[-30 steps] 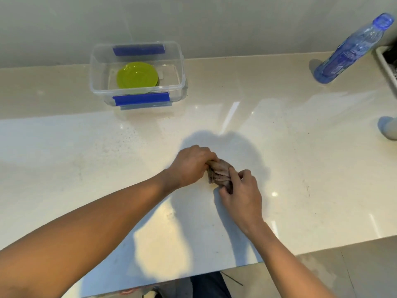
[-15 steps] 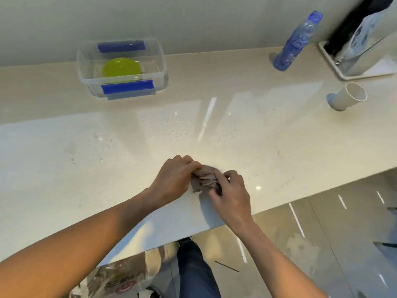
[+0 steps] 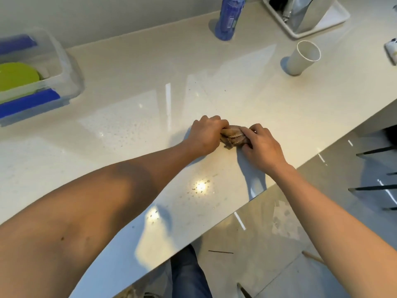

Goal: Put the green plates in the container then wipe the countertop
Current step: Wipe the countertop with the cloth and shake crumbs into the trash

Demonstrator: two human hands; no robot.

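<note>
A bunched brown cloth [image 3: 233, 136] lies on the pale countertop [image 3: 133, 117] near its front edge. My left hand [image 3: 205, 134] grips its left end and my right hand [image 3: 261, 145] grips its right end, both pressing it to the surface. At the far left stands a clear plastic container [image 3: 66, 67] with blue clips, and green plates [image 3: 17, 77] lie stacked inside it.
A blue bottle [image 3: 228, 18] stands by the back wall. A white cup [image 3: 303, 58] sits to its right, and a white tray [image 3: 322, 22] with utensils fills the back right corner. The counter edge runs diagonally at the lower right, above the tiled floor.
The view has swung right and come closer, so the container slid to the left edge. Both hands keep hold of the cloth, which has shifted slightly right along the counter.
</note>
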